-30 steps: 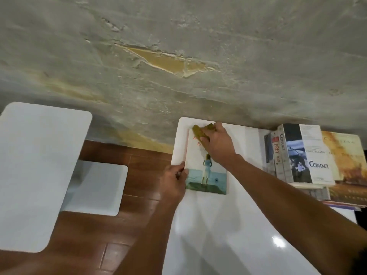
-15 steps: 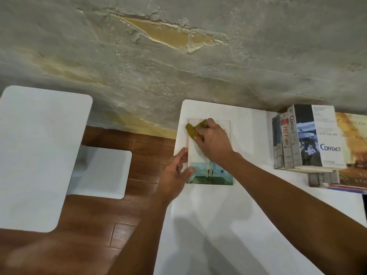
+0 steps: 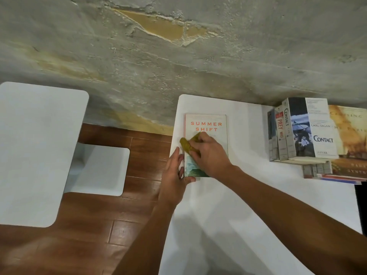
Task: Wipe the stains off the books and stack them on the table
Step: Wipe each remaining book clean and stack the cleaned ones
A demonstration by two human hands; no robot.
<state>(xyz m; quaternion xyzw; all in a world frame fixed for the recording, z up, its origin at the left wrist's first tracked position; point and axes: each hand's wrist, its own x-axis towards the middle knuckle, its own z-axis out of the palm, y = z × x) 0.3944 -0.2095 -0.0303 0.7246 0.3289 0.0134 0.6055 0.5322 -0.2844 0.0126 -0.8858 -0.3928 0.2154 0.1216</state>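
Mid-wipe on the "Summer Shift" book [image 3: 206, 124], which lies flat, cover up, near the table's [image 3: 218, 225] far-left corner, its long side running just inside the left edge. Right hand [image 3: 210, 155] is down on the cover, fingers curled round an olive-yellow cloth [image 3: 186, 145] and pressing it onto the book's left side, abt halfway down the cover. Left hand [image 3: 174, 173] sits at the table's left edge with fingers straight and together, laid along the book's left side, thumb tucked at the near-left corner: it braces the book, no grip.

Progress, as a judgement: this book is in the wiping stage, not stacked yet. Can't tell if any stain remains; the cover's lower half is hidden under the right hand and no clear mark shows on the visible top half w/ the title.

Over at the far-right corner a pile of books [image 3: 309, 135] already stands, "Contact" on top, a few spines beside it, bigger flat volumes beneath. Whether those are wiped or waiting can't be told from here. Left to do, prob: finish this cover, move the book to a stack, then deal w/ any books not yet cleaned.
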